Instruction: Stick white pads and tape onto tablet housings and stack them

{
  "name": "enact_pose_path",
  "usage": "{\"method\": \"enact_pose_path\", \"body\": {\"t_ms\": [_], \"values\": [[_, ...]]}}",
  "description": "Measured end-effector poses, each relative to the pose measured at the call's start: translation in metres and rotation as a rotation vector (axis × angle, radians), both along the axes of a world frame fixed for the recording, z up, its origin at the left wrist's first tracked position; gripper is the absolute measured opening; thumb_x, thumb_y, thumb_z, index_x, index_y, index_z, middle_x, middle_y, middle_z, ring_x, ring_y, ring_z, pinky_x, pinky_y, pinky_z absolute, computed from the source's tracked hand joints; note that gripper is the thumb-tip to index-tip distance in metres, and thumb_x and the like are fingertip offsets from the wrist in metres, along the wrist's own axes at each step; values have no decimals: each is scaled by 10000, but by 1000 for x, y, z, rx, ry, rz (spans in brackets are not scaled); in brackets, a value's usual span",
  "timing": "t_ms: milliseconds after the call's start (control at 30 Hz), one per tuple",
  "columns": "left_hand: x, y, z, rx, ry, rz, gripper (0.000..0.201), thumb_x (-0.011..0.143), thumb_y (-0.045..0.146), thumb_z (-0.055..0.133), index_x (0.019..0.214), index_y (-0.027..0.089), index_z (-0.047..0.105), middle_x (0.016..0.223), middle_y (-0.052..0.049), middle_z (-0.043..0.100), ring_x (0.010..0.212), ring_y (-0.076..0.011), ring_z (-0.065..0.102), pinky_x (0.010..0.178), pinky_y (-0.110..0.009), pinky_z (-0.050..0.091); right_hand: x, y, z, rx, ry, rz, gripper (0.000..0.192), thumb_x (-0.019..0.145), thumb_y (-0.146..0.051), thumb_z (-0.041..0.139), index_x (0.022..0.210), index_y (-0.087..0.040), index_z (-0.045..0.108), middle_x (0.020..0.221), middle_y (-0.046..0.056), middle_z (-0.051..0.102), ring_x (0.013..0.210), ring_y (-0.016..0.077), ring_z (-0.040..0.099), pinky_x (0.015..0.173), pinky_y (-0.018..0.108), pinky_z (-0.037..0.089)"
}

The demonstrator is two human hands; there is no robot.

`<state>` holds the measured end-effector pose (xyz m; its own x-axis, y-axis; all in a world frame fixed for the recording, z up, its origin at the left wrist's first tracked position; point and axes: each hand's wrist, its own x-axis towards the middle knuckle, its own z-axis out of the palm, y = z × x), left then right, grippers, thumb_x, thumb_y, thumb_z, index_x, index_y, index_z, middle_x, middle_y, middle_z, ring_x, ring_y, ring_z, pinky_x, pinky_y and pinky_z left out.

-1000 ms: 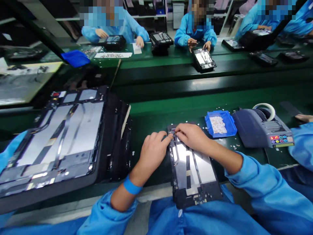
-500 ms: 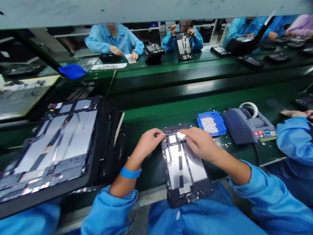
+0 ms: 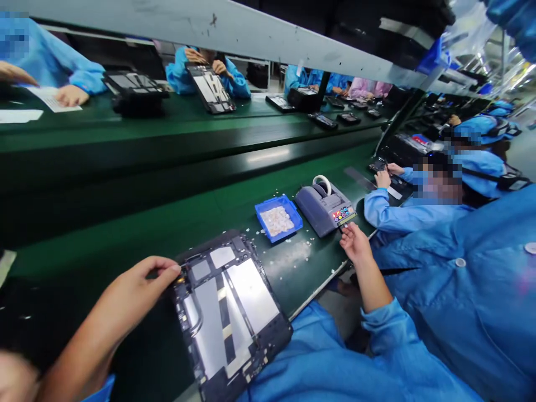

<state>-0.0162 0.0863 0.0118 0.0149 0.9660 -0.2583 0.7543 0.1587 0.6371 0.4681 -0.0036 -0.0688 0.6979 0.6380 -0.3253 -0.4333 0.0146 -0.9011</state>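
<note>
An opened tablet (image 3: pixel 251 285), its silver batteries and dark ribbon cables bare, lies aslant at the front of the green bench, its near end over my lap. At its far left corner, my left hand (image 3: pixel 144 285) pinches the edge between thumb and fingers. My right hand (image 3: pixel 355 242) is at the front of the grey tape dispenser (image 3: pixel 316 209), just below its lit buttons. Its fingertips are drawn together at the outlet; anything between them is too small to make out. A roll of white tape (image 3: pixel 322 184) sits on top of the dispenser.
A blue tray (image 3: pixel 274 237) of small white pieces stands left of the dispenser; white scraps dot the bench. To my right a co-worker (image 3: pixel 389 201) handles a device. Across the bench, people work near more opened tablets (image 3: pixel 211 89). A grey beam (image 3: pixel 201 28) crosses above.
My right hand has left the tablet's top and moved right to the dispenser's front. My left hand stays at the tablet's corner. The view has turned right, and the left-hand tablet stack is out of sight.
</note>
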Motion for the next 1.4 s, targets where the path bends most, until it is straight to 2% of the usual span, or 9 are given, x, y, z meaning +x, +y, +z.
{"method": "enact_pose_path", "body": {"t_ms": [167,300,400,500,667,900,1167,1300,1400], "values": [[8,-21,8,58,67,126,461,671,581,527,916,219,673,838,-55,746,715,-253,646,665,-317,465,-8,-10,-8,42,79,-27,344,711,-298,866,735,-197,538,567,-78,554,449,49,479,368,119,336],[13,-41,13,192,59,213,463,706,585,523,949,225,682,989,-81,741,783,-256,676,714,-341,519,-15,-25,-9,48,119,-8,330,711,-330,882,790,-189,595,658,-37,650,511,68,565,417,139,428],[18,-48,18,235,-15,214,403,708,564,543,910,243,679,928,-51,742,740,-238,666,730,-346,551,-13,-15,-5,57,133,9,312,715,-348,869,831,-179,634,727,0,697,551,88,601,438,164,457],[19,-52,24,245,-54,220,328,717,526,568,874,259,675,892,-23,743,705,-224,647,729,-344,565,-16,-6,-4,62,115,-20,298,673,-278,866,777,-187,602,616,-50,624,500,65,537,412,138,398],[20,-67,29,300,-46,262,286,776,516,573,888,273,676,898,-15,733,740,-239,654,745,-361,559,-41,-19,-8,48,106,21,334,626,-270,871,792,-196,591,652,-53,639,513,67,543,415,138,386],[27,-77,36,344,-126,177,277,787,521,589,925,304,692,920,0,735,792,-259,669,793,-376,549,-33,-9,-5,39,102,-23,368,792,-480,779,830,-212,530,625,-81,579,446,67,502,406,173,374],[23,-75,30,312,-155,203,284,777,527,589,925,304,683,942,-1,740,809,-267,674,811,-383,550,-12,3,-7,34,48,-44,296,748,-307,806,784,-195,534,608,-73,581,462,54,512,391,137,349],[19,-77,26,308,-153,241,268,791,519,594,922,304,683,921,2,735,823,-270,677,816,-383,547,-26,-12,-9,24,-7,-62,347,729,-307,806,704,-202,476,539,-93,508,434,41,466,388,118,338],[20,-77,24,317,-172,231,258,804,501,604,930,292,687,917,-2,734,839,-266,682,828,-381,542,-55,-30,1,50,-38,-24,322,697,-335,836,754,-201,549,613,-63,592,492,61,528,424,136,395]]}}
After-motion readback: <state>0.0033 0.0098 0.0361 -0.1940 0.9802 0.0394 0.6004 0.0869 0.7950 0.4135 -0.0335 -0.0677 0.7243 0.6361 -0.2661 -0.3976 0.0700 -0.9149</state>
